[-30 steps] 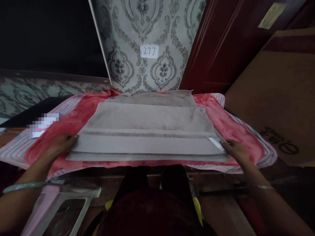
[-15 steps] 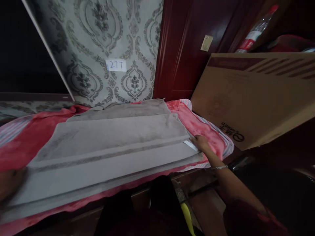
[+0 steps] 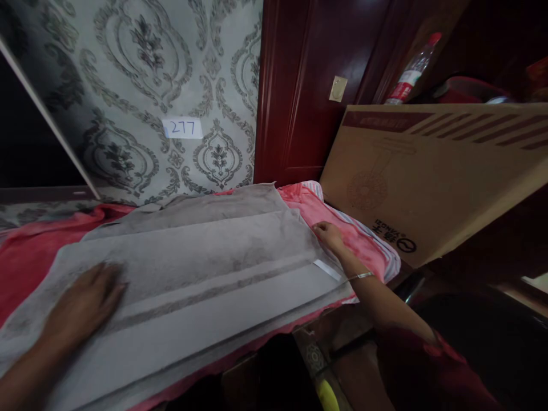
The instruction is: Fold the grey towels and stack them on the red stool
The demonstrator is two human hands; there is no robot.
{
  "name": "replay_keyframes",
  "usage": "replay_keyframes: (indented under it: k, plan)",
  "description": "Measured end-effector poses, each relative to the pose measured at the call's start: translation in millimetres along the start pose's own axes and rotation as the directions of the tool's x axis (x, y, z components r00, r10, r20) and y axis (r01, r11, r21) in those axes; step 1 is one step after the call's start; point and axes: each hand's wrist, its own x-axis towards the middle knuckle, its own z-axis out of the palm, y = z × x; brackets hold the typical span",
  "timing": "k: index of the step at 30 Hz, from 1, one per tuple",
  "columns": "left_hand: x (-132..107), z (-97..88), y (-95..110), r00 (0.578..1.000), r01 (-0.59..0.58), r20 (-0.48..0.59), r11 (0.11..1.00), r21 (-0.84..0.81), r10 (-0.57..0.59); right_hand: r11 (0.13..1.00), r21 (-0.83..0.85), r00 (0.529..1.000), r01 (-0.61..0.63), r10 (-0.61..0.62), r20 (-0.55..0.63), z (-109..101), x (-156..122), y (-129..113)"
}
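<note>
A grey towel [image 3: 205, 240], plush with a smooth band along its front, lies spread in folded layers over a pink blanket [image 3: 342, 228]. My left hand [image 3: 85, 302] rests on the towel's left part, its slightly blurred fingers stretched out. At the towel's right edge, my right hand [image 3: 329, 237] is closed in a pinch on the cloth near a corner. A white label [image 3: 327, 269] sticks out by the towel's right end, below my right wrist's bracelet.
A large cardboard box [image 3: 428, 171] stands at the right, with a plastic bottle [image 3: 413, 71] behind it. A dark screen [image 3: 34, 131] borders the left. Patterned wallpaper with a paper marked 277 [image 3: 182, 128] and a dark red door [image 3: 295, 91] are behind.
My left hand has come in from the left edge onto the towel. My right hand has shifted up along the towel's right edge. The camera view has turned slightly right.
</note>
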Motion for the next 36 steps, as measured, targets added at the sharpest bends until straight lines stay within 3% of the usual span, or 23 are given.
replay_keyframes:
  k: [3,6,13,17,25,29,32,36]
  plan:
    - [24.8,30.3,30.4,0.987,-0.155,0.068,0.981,0.114,0.148,0.993,0.12,1.0,-0.013,0.013,-0.001,15.8,27.6,-18.4]
    - [31.4,47.7,41.2,0.982,-0.179,0.083,0.968,0.178,0.167,0.978,0.203,0.999,-0.053,0.05,0.022,31.0,50.8,-24.7]
    - [35.2,80.0,8.9,0.966,-0.231,-0.113,0.973,0.014,0.231,0.952,0.266,0.982,-0.152,0.116,0.146,55.9,88.4,-18.6]
    - [38.4,93.0,-0.8,0.953,-0.259,-0.171,0.965,-0.024,0.252,0.955,0.247,0.982,-0.164,0.134,0.13,61.9,103.7,-19.1]
    - [38.7,94.5,-0.4,0.96,-0.256,-0.131,0.965,-0.05,0.248,0.982,0.129,0.977,-0.136,0.155,-0.146,59.4,126.6,-17.9]
    - [32.1,86.6,5.1,0.953,-0.27,-0.149,0.963,-0.029,0.263,0.983,0.075,0.972,-0.168,0.178,-0.156,73.4,112.7,-13.8]
    - [29.1,72.7,13.2,0.964,-0.248,-0.09,0.969,0.017,0.248,0.983,0.065,0.971,-0.173,0.181,-0.155,78.3,104.0,-15.8]
    - [46.9,58.7,21.4,0.974,-0.227,0.0,0.972,0.063,0.227,0.987,0.066,0.979,-0.145,0.153,-0.133,75.4,98.3,-19.7]
